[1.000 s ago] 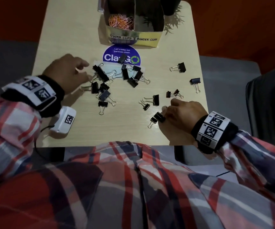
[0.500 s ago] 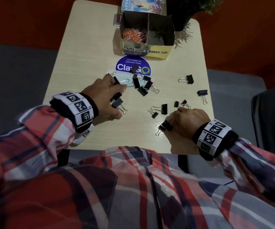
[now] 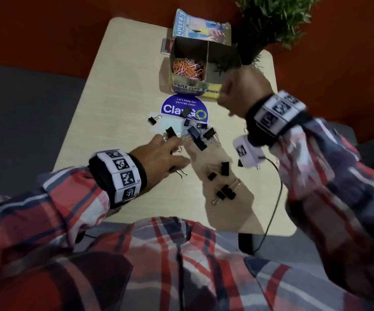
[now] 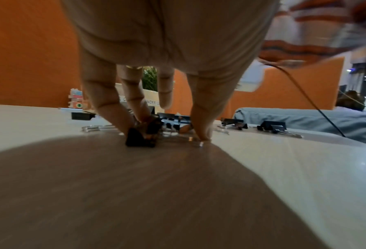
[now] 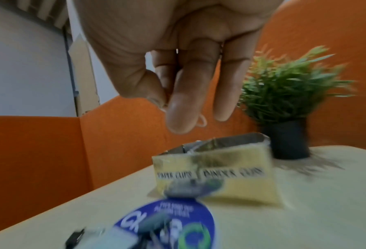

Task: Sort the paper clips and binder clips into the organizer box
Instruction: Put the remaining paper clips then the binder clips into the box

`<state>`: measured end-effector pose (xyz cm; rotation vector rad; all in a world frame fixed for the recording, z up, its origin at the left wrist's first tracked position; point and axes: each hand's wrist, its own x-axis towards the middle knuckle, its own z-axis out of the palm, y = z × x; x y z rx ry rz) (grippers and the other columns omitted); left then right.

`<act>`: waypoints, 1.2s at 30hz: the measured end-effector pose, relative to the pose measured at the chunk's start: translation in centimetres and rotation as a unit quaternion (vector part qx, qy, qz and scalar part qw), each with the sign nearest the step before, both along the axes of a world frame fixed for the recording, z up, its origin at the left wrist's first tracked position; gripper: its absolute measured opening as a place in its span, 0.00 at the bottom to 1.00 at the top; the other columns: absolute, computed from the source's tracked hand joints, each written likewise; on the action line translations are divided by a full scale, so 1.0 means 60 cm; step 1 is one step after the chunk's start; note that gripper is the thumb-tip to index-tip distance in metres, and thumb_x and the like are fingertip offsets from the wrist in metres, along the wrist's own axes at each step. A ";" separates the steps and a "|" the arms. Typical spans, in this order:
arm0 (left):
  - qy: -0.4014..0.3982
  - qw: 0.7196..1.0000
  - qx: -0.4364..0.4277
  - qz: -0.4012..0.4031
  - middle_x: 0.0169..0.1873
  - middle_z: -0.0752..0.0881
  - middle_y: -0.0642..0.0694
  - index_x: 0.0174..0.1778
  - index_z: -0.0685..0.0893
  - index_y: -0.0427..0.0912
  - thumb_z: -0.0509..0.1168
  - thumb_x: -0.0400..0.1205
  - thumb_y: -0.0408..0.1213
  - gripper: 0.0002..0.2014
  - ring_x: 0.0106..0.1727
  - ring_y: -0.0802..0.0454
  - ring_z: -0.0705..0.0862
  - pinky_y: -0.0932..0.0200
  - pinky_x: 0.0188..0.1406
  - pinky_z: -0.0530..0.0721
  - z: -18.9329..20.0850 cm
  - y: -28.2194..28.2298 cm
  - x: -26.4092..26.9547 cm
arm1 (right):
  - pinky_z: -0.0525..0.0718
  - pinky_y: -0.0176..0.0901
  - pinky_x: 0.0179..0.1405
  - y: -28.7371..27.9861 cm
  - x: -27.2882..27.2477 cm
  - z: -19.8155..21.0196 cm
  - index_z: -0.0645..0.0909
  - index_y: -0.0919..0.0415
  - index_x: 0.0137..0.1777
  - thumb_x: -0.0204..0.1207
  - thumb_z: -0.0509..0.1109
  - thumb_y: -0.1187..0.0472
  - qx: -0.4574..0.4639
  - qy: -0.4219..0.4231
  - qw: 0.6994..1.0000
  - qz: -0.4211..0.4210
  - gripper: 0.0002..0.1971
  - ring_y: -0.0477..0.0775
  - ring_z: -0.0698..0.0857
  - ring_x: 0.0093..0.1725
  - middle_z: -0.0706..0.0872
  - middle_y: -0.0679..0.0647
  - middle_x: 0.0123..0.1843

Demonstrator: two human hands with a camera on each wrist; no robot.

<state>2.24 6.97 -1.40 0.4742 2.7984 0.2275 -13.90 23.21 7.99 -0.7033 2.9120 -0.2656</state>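
Just past our right hand (image 3: 241, 90), the box (image 3: 190, 86) sits with its left side, marked paper clips, holding a pile of orange and pink paper clips (image 3: 187, 68). The binder side shows no clip we can make out, though the hand covers part of it. Right hand is raised at the box's near right corner, thumb and fingers pinched together. In the wrist view a thin wire loop shows at the fingertips (image 5: 177, 116), so we judge it's carrying a binder clip, body hidden. Left hand (image 3: 159, 156) is down on the tabletop (image 3: 118, 86), fingertips pressing on a binder clip (image 4: 140, 139) at the near edge of the main cluster (image 3: 195, 131). It's touching, not yet lifted.

Progress: paper clips look done, none loose that we can see. Binder clips are barely started. A cluster lies just ahead of the left hand on the round sticker (image 3: 177, 107), with a few more near clips (image 3: 223, 185) between the two wrists. We'd guess over a dozen left to move, all to the right compartment.
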 end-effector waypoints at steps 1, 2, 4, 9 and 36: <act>0.005 1.000 -0.004 -0.015 0.71 0.68 0.47 0.61 0.78 0.62 0.68 0.79 0.37 0.18 0.58 0.38 0.74 0.47 0.43 0.86 -0.002 0.001 0.003 | 0.81 0.43 0.37 -0.029 -0.022 0.007 0.78 0.58 0.30 0.69 0.65 0.61 0.004 0.027 0.999 0.025 0.07 0.59 0.87 0.38 0.85 0.54 0.32; 0.006 0.999 -0.014 -0.030 0.68 0.72 0.47 0.59 0.79 0.62 0.69 0.78 0.36 0.17 0.55 0.39 0.75 0.48 0.41 0.86 -0.003 0.000 0.003 | 0.82 0.45 0.41 -0.058 -0.039 0.013 0.81 0.59 0.36 0.70 0.64 0.61 0.014 0.050 0.997 0.051 0.06 0.62 0.86 0.44 0.87 0.57 0.39; 0.019 0.997 -0.033 -0.061 0.62 0.78 0.47 0.57 0.81 0.63 0.73 0.74 0.34 0.21 0.51 0.42 0.79 0.53 0.42 0.85 0.005 0.004 0.001 | 0.79 0.45 0.44 -0.109 -0.066 0.017 0.85 0.57 0.48 0.74 0.64 0.61 0.056 0.087 0.990 0.100 0.09 0.62 0.84 0.47 0.85 0.58 0.47; -0.035 0.998 -0.015 -0.045 0.65 0.73 0.43 0.65 0.79 0.50 0.61 0.80 0.28 0.19 0.59 0.36 0.74 0.45 0.58 0.78 0.008 0.010 -0.009 | 0.80 0.47 0.37 -0.192 -0.134 -0.037 0.83 0.63 0.51 0.76 0.65 0.56 0.165 0.060 0.972 0.155 0.12 0.62 0.84 0.38 0.86 0.60 0.45; -0.104 0.982 0.099 0.119 0.47 0.73 0.51 0.37 0.75 0.53 0.65 0.70 0.27 0.14 0.44 0.48 0.79 0.56 0.42 0.80 0.020 0.003 -0.070 | 0.76 0.48 0.43 0.043 0.094 -0.134 0.75 0.49 0.70 0.79 0.63 0.57 0.139 -0.089 0.968 0.190 0.19 0.64 0.80 0.60 0.73 0.57 0.66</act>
